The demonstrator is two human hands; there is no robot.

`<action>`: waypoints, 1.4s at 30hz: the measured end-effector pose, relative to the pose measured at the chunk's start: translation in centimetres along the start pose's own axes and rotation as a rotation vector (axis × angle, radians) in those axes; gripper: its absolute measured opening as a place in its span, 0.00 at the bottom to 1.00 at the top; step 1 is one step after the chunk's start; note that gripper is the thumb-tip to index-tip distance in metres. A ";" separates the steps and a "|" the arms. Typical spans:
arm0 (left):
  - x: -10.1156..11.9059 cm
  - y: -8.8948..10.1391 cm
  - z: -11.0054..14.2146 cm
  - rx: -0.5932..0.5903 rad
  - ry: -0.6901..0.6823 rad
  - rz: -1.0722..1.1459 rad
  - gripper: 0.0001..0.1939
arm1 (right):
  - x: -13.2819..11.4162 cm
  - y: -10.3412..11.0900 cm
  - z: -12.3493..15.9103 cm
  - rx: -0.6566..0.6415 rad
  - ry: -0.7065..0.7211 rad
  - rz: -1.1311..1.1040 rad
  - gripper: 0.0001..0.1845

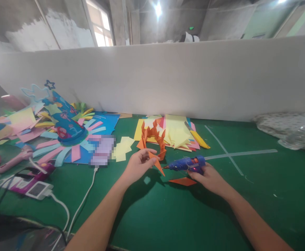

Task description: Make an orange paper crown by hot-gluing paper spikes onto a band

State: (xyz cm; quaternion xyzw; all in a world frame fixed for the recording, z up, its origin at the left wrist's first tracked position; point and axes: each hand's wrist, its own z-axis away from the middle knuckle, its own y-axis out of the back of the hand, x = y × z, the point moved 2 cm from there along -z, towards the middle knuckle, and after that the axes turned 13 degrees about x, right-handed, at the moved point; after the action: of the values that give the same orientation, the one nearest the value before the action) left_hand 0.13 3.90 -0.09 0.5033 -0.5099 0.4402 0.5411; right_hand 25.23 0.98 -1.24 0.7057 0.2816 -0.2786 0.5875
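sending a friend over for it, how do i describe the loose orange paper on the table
On the green table, find the blue glue gun in the right hand. Just on its near side lies a slim, pointed orange paper. Unlike the orange piece in the left hand and the spiky orange ring, it lies flat, held by neither hand.

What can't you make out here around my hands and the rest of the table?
Glue gun's handle: head view, mostly covered by the right hand.
Lower near side of the orange paper ring: head view, partly behind the left hand.
Any glue on the nozzle: head view, too small.
Phone screen: head view, pixelated.
Clear bottle's end: head view, right edge.
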 end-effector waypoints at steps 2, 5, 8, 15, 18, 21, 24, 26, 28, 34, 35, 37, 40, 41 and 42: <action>0.0 0.0 0.0 -0.006 -0.001 0.004 0.19 | 0.0 0.0 -0.1 -0.003 0.002 0.003 0.17; -0.1 0.0 0.0 -0.012 -0.003 0.014 0.18 | -0.1 0.0 -0.1 -0.007 -0.004 0.011 0.18; -0.1 0.1 -0.1 0.005 -0.008 0.011 0.17 | -0.2 0.0 0.0 -0.013 -0.008 0.002 0.17; -0.1 0.2 -0.3 0.034 -0.002 0.060 0.17 | -0.2 0.0 0.0 -0.010 -0.008 -0.023 0.16; -0.1 0.3 -0.4 0.053 -0.006 0.079 0.17 | -0.2 0.1 0.0 0.005 -0.005 -0.037 0.16; -0.1 0.3 -0.4 0.058 -0.008 0.084 0.17 | -0.1 0.1 0.1 0.004 -0.004 -0.021 0.16; -0.1 0.4 -0.4 0.063 0.001 0.085 0.17 | 0.0 0.1 0.1 -0.008 -0.007 -0.015 0.16; -0.1 0.4 -0.4 0.064 0.007 0.085 0.18 | -0.1 0.1 0.1 -0.011 -0.008 -0.021 0.15; -0.1 0.4 -0.4 0.068 0.010 0.090 0.18 | -0.2 0.2 0.1 -0.013 -0.005 -0.021 0.15; 0.0 0.4 -0.4 0.075 0.016 0.117 0.18 | -0.1 0.1 0.0 -0.031 0.011 -0.016 0.15; 0.1 0.4 -0.4 0.080 0.017 0.125 0.18 | 0.0 0.1 0.0 -0.032 0.016 -0.014 0.15; 0.3 0.5 -0.4 0.092 0.020 0.135 0.18 | 0.0 0.2 0.0 -0.029 0.024 -0.004 0.15; 0.3 0.5 -0.5 0.097 0.021 0.139 0.18 | 0.1 0.4 -0.1 0.003 0.027 0.036 0.15; 0.3 0.5 -0.5 0.095 0.019 0.139 0.18 | 0.1 0.5 -0.1 0.028 0.019 0.047 0.15; 0.3 0.5 -0.5 0.088 0.018 0.138 0.18 | 0.2 0.5 -0.1 0.052 0.007 0.046 0.15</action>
State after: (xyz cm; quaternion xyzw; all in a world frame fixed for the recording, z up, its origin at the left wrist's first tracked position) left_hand -0.30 4.41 0.24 0.4863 -0.5189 0.5030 0.4912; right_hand 25.75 1.04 -0.99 0.7279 0.2602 -0.2699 0.5741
